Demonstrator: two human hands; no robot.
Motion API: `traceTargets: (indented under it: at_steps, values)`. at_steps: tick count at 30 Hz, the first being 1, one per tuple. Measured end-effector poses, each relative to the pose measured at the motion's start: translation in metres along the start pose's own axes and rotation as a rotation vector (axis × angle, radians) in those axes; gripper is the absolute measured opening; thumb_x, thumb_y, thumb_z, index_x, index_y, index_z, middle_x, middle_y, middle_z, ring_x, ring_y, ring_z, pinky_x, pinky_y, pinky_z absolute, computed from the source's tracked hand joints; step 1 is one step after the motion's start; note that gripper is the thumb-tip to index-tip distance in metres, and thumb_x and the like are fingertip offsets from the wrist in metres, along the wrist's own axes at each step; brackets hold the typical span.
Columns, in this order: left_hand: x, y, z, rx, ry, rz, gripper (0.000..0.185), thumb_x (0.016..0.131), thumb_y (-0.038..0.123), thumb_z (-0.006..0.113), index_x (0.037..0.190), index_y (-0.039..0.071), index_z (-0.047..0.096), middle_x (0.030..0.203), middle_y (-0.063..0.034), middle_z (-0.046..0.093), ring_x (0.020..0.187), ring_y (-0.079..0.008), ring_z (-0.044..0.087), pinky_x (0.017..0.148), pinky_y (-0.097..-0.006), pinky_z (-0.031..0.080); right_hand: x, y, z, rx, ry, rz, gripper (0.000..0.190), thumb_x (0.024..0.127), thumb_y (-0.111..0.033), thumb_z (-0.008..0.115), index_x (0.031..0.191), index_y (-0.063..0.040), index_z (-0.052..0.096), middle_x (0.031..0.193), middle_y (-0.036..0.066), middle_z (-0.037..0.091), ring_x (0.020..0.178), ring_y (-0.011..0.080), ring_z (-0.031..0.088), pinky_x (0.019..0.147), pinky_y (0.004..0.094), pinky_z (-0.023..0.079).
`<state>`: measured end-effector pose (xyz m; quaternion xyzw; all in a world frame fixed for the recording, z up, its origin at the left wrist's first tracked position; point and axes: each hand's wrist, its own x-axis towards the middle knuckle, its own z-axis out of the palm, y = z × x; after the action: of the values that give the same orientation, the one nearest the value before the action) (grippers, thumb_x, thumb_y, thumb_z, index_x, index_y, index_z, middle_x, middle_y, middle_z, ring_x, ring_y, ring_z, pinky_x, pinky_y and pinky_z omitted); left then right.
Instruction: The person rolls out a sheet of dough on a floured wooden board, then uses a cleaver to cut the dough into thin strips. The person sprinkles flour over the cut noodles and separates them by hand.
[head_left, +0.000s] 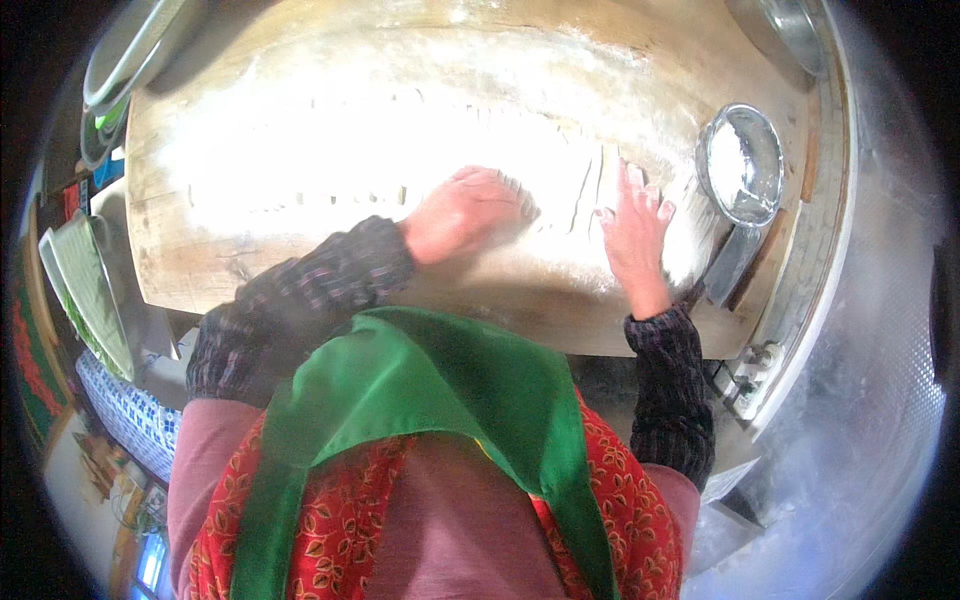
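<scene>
Pale strips of what looks like dough (592, 180) lie on a floured wooden board (525, 315), much of them washed out by glare. My right hand (637, 217) rests palm down on the strips at the right, its fingers spread. To its left, my left hand (472, 210) is bent over the pale strips with its fingers curled down; whether it grips anything is hidden. A cleaver-like blade (733, 259) lies partly under the metal bowl (741, 165), right of my right hand.
Plastic tubs (135, 60) stand at the upper left edge, and another metal vessel (787, 34) at the upper right. A light green container (90, 292) is beyond the board's left side. A power strip (757, 375) sits near the lower right corner. White flour covers the board's middle.
</scene>
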<state>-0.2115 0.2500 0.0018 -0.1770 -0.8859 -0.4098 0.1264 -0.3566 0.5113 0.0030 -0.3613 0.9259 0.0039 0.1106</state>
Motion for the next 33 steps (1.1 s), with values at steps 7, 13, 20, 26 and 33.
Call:
traceTargets:
  at_steps: [7, 13, 20, 26, 33]
  values:
    - [-0.133, -0.003, -0.084, 0.161, 0.199, -0.525, 0.033, 0.080, -0.006, 0.066, 0.111, 0.005, 0.069, 0.117, -0.0115, 0.069, 0.110, -0.0286, 0.065, 0.096, -0.0383, 0.052, -0.007, 0.015, -0.007, -0.245, -0.019, 0.231, 0.086, 0.092, -0.048, 0.063, 0.159, -0.014, 0.022, 0.158, 0.020, 0.032, 0.135, 0.0437, 0.042, 0.110, 0.0661, 0.029]
    - [-0.257, -0.004, -0.124, 0.491, 0.466, -0.819, 0.021, 0.088, -0.001, 0.063, 0.106, 0.005, 0.072, 0.114, -0.0115, 0.070, 0.110, -0.0272, 0.066, 0.096, -0.0366, 0.052, -0.009, 0.011, 0.017, -0.174, 0.016, 0.057, 0.082, 0.095, -0.041, 0.061, 0.159, -0.013, 0.018, 0.157, 0.020, 0.035, 0.138, 0.0431, 0.040, 0.113, 0.0635, 0.026]
    - [-0.326, -0.005, -0.130, 0.636, 0.548, -0.973, 0.018, 0.091, 0.004, 0.061, 0.108, 0.004, 0.066, 0.117, -0.0136, 0.064, 0.112, -0.0326, 0.059, 0.095, -0.0416, 0.047, -0.004, 0.021, 0.018, -0.144, 0.010, 0.336, 0.082, 0.097, -0.038, 0.058, 0.160, -0.011, 0.013, 0.157, 0.018, 0.036, 0.139, 0.0414, 0.039, 0.111, 0.0652, 0.027]
    - [-0.312, -0.008, -0.117, 0.873, 0.596, -0.948, 0.017, 0.090, 0.009, 0.061, 0.107, 0.004, 0.060, 0.111, -0.0161, 0.062, 0.105, -0.0363, 0.056, 0.090, -0.0467, 0.044, -0.004, -0.009, 0.037, -0.205, 0.120, 0.224, 0.080, 0.097, -0.039, 0.057, 0.159, -0.010, 0.017, 0.156, 0.024, 0.034, 0.138, 0.0445, 0.038, 0.109, 0.0640, 0.027]
    - [-0.302, 0.003, -0.125, 0.894, 0.603, -0.915, 0.015, 0.089, 0.008, 0.062, 0.104, 0.005, 0.061, 0.108, -0.0165, 0.061, 0.100, -0.0377, 0.056, 0.087, -0.0479, 0.043, -0.010, -0.016, 0.017, -0.219, 0.004, 0.159, 0.073, 0.097, -0.037, 0.057, 0.158, -0.014, 0.025, 0.157, 0.018, 0.034, 0.138, 0.0432, 0.038, 0.110, 0.0629, 0.027]
